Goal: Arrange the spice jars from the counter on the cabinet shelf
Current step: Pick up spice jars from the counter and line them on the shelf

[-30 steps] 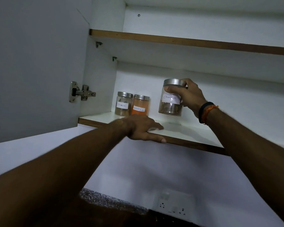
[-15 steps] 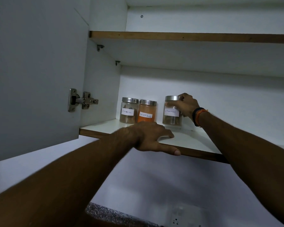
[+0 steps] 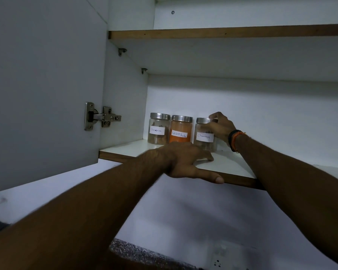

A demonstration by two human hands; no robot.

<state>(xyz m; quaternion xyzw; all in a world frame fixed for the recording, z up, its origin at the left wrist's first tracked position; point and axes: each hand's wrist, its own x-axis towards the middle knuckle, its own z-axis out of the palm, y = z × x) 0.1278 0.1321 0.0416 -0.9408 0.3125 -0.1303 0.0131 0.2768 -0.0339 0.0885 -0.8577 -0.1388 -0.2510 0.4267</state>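
Clearly legible — red chilli powder label (image 3: 179, 134) — middle jar (image 3: 181, 129), orange contents.

To your left, a silver metal hinge (image 3: 101, 116) joins the open grey cabinet door (image 3: 43, 78); a white wall socket (image 3: 220, 259) sits low down.

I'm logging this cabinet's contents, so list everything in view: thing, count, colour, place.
spice jars: 3, clear with silver lids, orange powder in the middle one, in a row at the back left of the lower shelf
lower shelf: 1, white, brown edge
upper shelf: 1, white, brown edge, above
cabinet door: 1, grey, open at left
hinge: 1, silver, on the door
wall socket: 1, white, below
wristbands: black and orange, right wrist
left hand: rests on the lower shelf's front
right hand: grips the rightmost jar
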